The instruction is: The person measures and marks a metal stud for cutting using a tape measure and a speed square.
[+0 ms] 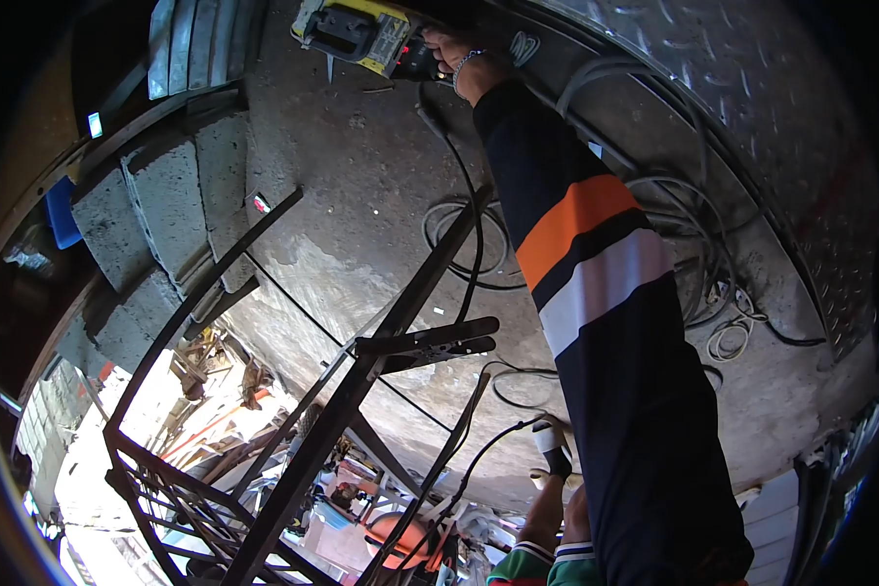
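Patchy concrete floor [361,146], cables [689,230] right, metal frame [356,379] near left. My right hand [451,49] is at far yellow unit [386,39]; can't tell either hand's grip.

Grey slabs [178,193] stand stepped along the left side, with a blue container [63,213] just beside them. Scrap wood [215,415] lies in a loose heap at lower left. A small red-and-white item [261,203] rests on the worn, stained floor [347,156]. A metal plate [752,127] with a raised tread pattern occupies the upper right. An orange rounded object [400,540], type unclear, sits amid clutter at bottom.
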Demonstrator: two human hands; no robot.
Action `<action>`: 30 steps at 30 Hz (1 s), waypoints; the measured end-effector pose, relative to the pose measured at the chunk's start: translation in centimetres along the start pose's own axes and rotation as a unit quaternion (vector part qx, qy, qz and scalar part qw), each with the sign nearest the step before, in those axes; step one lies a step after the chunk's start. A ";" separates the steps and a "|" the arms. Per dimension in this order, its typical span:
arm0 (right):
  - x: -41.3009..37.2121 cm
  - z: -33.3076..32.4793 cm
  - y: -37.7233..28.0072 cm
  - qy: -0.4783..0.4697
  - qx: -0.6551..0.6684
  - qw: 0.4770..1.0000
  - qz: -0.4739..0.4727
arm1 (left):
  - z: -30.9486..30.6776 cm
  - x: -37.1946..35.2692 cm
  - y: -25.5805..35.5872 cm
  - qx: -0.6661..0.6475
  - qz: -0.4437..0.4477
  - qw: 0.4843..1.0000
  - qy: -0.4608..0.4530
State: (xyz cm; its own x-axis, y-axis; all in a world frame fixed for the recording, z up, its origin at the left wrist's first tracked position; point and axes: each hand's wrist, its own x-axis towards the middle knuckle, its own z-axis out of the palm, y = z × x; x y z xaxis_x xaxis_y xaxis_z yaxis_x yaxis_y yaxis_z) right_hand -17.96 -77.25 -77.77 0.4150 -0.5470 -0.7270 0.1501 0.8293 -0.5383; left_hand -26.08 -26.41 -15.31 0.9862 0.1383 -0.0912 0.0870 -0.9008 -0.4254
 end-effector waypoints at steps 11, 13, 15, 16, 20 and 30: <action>1.4 0.4 -0.6 -0.010 0.003 1.000 0.014 | 0.0 -0.2 -0.2 -0.009 0.002 1.000 0.012; 2.1 0.5 -0.5 -0.011 -0.001 1.000 0.018 | 0.0 -0.2 -0.2 -0.008 0.004 1.000 0.012; 2.9 0.7 -0.8 -0.015 -0.008 0.999 0.033 | 0.1 -0.2 -0.2 -0.010 0.002 1.000 0.012; 3.5 0.9 -1.2 -0.019 -0.012 0.998 0.051 | 0.0 -0.3 -0.3 -0.011 0.001 1.000 0.012; 2.2 0.4 -1.0 -0.007 -0.009 0.999 -0.036 | 0.0 -0.5 -0.5 -0.010 0.000 1.000 0.013; -0.3 0.2 -1.7 0.023 -0.029 0.997 -0.075 | -0.2 -0.7 -0.7 -0.011 -0.001 1.000 0.016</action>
State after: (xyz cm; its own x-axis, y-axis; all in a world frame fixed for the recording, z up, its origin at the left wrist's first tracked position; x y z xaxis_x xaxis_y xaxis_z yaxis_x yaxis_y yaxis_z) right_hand -18.18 -78.47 -76.58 0.3506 -0.6696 -0.6547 0.1546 0.7309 -0.6647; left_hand -26.85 -25.97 -14.80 0.9899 0.1275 -0.0620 0.0917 -0.9092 -0.4062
